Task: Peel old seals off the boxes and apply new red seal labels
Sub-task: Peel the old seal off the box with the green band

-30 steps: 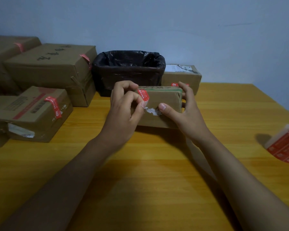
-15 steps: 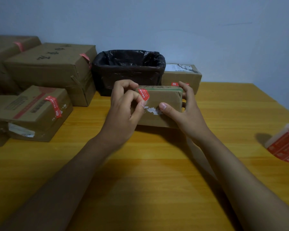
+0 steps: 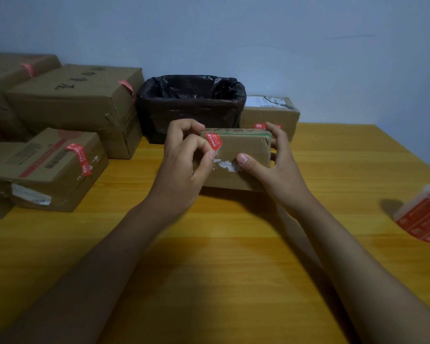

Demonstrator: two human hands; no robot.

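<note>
Head camera looks down at a yellow wooden table (image 3: 233, 256). A small brown box (image 3: 243, 150) sits in the middle of it, held by two bare hands.

The left hand (image 3: 184, 165) is at the left end of the small box. Its fingers are curled, and its thumb and first finger pinch the bottom end of a red seal (image 3: 214, 141). The seal bends over the top front edge of the box. Its lower end has come away from the cardboard. Just below it there is a white torn patch (image 3: 226, 165) on the front of the box.

The right hand (image 3: 276, 167) grips the right end of the small box. Its thumb presses on the front, right beside the white patch, and its fingers wrap around the far side.

Behind the small box stands a bin with a black bag (image 3: 191, 105) inside it. To the right of the bin sits another brown box (image 3: 271, 115), with a white paper on top and a bit of red on its front.

On the left side there are more brown boxes. A flat box (image 3: 47, 167) near the front has a red seal over its edge. A big box (image 3: 77, 100) behind it has a pale red seal on its corner. Another box (image 3: 13, 70) sits in the far left corner.

A roll of red seal labels (image 3: 422, 219) lies at the right edge of the table, well apart from the hands.
</note>
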